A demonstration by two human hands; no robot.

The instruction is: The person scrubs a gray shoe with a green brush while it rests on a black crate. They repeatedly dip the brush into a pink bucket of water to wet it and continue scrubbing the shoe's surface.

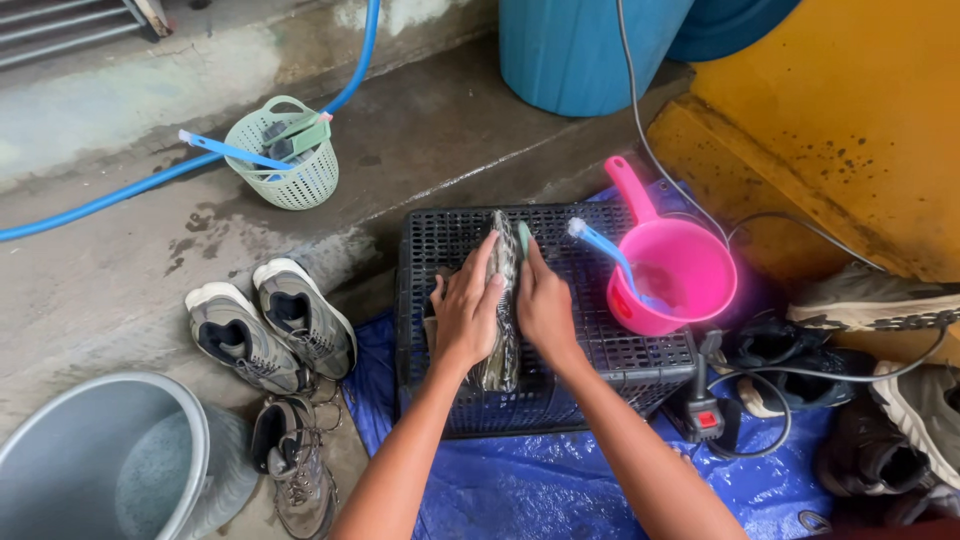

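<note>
A grey patterned shoe insole (503, 260) stands on edge on top of an upturned black plastic crate (620, 350). My left hand (466, 310) presses flat against its left side, fingers pointing away from me. My right hand (543, 305) grips it from the right; a small green thing shows at my fingertips, too hidden to identify. A pink dipper (675, 265) with a blue-handled brush (607, 250) in it rests on the crate's right side.
A pair of grey sneakers (270, 325) and a brown boot (295, 470) lie at left beside a grey bucket (110, 460). A green basket (283, 152) and blue hose (110, 197) lie beyond. Blue tarp (530, 480), more shoes (880, 400), a black cable and switch (702, 412) sit at right.
</note>
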